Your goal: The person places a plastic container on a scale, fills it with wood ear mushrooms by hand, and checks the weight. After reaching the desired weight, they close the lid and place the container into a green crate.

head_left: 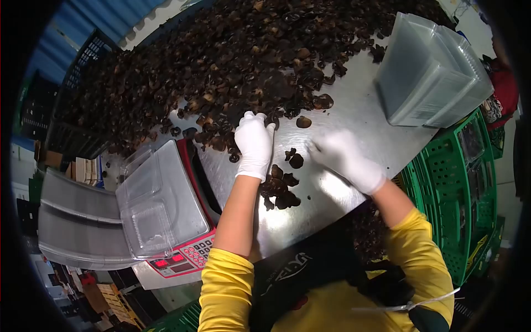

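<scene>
On my feed the left hand (255,141) curls at the dark heap (221,72) on the surface (354,97), its hold hidden, I can't tell how wide the blurred right hand (344,159) is, and a hasty sweep could scatter the loose cluster (281,190) between them.

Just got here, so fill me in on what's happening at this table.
Loose dark brown pieces are being handled by someone in white gloves. The left hand is at the edge of a large heap of them on a metal table; whether it grips any is unclear. The right hand, blurred, is apart from the heap. A small cluster lies nearer the body. A scale stands at left, a stack of clear containers at right.
</scene>
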`<state>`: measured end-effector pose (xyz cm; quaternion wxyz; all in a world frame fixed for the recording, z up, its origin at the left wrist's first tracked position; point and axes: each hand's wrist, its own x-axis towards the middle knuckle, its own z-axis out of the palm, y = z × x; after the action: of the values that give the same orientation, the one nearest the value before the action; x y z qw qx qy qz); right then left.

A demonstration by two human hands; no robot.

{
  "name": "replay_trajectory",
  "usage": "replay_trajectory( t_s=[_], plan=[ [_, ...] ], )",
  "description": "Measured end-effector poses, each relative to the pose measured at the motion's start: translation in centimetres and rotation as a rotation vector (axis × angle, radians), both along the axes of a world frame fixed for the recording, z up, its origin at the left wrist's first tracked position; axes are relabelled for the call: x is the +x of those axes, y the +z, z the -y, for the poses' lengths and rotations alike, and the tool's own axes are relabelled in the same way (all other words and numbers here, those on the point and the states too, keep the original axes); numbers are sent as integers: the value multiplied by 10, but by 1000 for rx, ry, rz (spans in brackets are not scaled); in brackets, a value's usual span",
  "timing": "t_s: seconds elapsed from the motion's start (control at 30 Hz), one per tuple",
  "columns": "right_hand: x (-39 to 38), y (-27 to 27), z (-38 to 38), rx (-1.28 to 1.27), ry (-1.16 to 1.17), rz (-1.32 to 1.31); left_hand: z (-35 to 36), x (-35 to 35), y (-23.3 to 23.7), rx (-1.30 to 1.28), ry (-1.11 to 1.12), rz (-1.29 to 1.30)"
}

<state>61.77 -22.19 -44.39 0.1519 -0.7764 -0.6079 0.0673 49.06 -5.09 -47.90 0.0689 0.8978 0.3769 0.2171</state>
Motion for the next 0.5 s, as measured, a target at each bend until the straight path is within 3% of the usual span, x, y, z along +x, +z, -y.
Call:
replay_trajectory(
  t_s=[0.07, 0.17, 0.3, 0.43, 0.5],
  plan=[
    [14, 24, 62, -228, 241, -116, -2, -1, -2, 28, 5, -4],
    [21, 50, 102, -336, 225, -216, -6, 5, -6, 102, 8, 19],
    [13, 39, 83, -111, 102, -94, -13, 1, 0, 122, -12, 167],
    [-15, 1, 27, 267, 11, -393, 4, -27, 44, -126, 81, 320],
    [-29, -17, 1, 293, 35, -419, 15, -47, 61, -192, 85, 360]
  ],
)
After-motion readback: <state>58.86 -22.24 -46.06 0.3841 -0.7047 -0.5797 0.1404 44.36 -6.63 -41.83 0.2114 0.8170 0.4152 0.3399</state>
